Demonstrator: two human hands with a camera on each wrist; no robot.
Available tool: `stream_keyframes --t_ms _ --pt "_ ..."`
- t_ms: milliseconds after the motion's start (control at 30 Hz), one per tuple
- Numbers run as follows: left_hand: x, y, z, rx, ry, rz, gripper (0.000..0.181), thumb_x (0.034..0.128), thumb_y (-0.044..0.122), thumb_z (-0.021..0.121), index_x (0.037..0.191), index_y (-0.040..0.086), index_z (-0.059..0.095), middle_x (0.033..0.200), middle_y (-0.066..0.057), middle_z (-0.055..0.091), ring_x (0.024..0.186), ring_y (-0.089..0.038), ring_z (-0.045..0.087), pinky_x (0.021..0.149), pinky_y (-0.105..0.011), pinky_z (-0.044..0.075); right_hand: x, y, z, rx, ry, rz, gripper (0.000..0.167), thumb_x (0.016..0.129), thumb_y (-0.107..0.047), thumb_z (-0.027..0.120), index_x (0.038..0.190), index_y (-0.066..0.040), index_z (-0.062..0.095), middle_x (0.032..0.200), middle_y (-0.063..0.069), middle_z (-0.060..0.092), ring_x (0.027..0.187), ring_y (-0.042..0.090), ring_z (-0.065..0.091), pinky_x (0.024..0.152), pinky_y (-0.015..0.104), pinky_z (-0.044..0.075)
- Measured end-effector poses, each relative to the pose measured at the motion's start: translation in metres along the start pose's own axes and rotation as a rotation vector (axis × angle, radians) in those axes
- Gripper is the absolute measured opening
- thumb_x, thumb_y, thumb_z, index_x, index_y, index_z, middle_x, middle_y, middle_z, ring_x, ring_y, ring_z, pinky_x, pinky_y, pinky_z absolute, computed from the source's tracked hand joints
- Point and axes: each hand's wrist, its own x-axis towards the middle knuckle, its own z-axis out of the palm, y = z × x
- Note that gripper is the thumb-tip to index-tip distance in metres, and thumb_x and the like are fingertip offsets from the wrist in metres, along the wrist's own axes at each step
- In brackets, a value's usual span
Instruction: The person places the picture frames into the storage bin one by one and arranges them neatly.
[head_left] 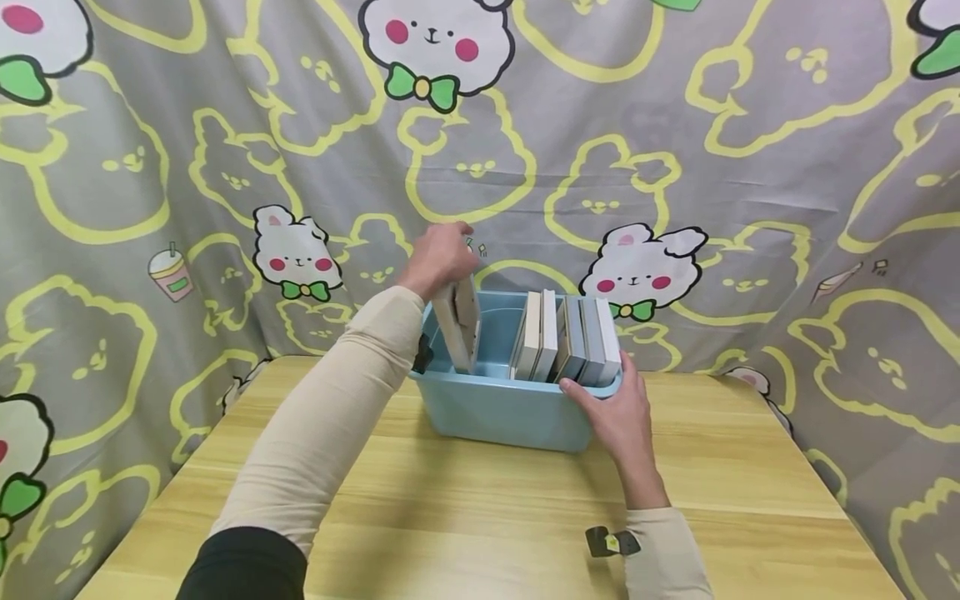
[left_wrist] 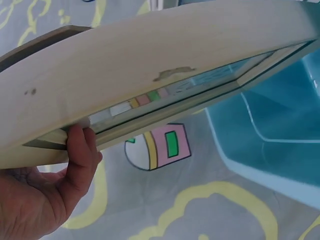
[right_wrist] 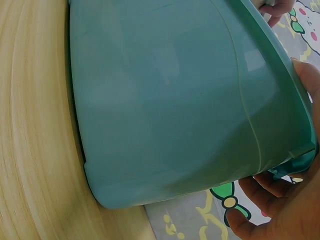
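A light blue plastic bin (head_left: pixel 502 415) stands on the table. Over its left end, my left hand (head_left: pixel 444 254) grips the upper edge of a pale picture frame (head_left: pixel 459 329), whose lower part is inside the bin. The left wrist view shows fingers of this hand (left_wrist: pixel 55 195) at the frame's inner edge; its pale wood (left_wrist: pixel 115 75) has a chipped spot, and its pane reflects. At the bin's right end, my right hand (head_left: pixel 621 417) holds the rim, thumb over the front corner. Its fingers (right_wrist: pixel 265 195) curl beneath the rim in the right wrist view.
Several upright frames or similar flat pieces (head_left: pixel 570 337), white and grey-blue, lean together in the bin's right half. A patterned grey curtain (head_left: pixel 480 192) hangs close behind and at both sides of the wood-grain table (head_left: pixel 465 517). Dark camera mounts sit on both wrists.
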Motion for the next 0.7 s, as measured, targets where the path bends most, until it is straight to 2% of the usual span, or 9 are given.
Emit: stream_keyframes --t_ms 200,467,700 --pt "0.001 0.0 0.013 -0.029 -0.031 0.009 0.055 0.0864 0.014 0.051 0.141 0.017 0.048 0.138 -0.009 0.054 0.091 -0.025 0.055 0.074 -0.037 0.045 0.002 0.0 0.001 0.002 -0.004 0.012 0.113 0.069 -0.069 0.072 0.155 -0.024 0.015 0.149 0.016 0.035 0.129 0.035 0.04 0.105 0.059 0.037" --pt "0.004 -0.002 0.028 -0.007 -0.044 0.037 0.053 0.0875 0.015 0.051 0.14 0.014 0.045 0.131 -0.012 0.056 0.092 -0.026 0.053 0.074 -0.035 0.044 0.003 0.001 0.001 -0.005 -0.003 0.013 0.115 0.068 -0.071 0.071 0.156 -0.024 0.014 0.149 0.016 0.035 0.129 0.035 0.04 0.106 0.059 0.037" --pt "0.008 -0.002 0.045 0.011 -0.107 0.047 0.054 0.0872 0.013 0.049 0.14 0.012 0.044 0.111 -0.011 0.062 0.086 -0.025 0.055 0.068 -0.033 0.043 0.002 0.002 0.001 -0.006 -0.008 0.021 0.115 0.068 -0.071 0.071 0.156 -0.024 0.014 0.148 0.017 0.035 0.128 0.035 0.041 0.105 0.058 0.037"
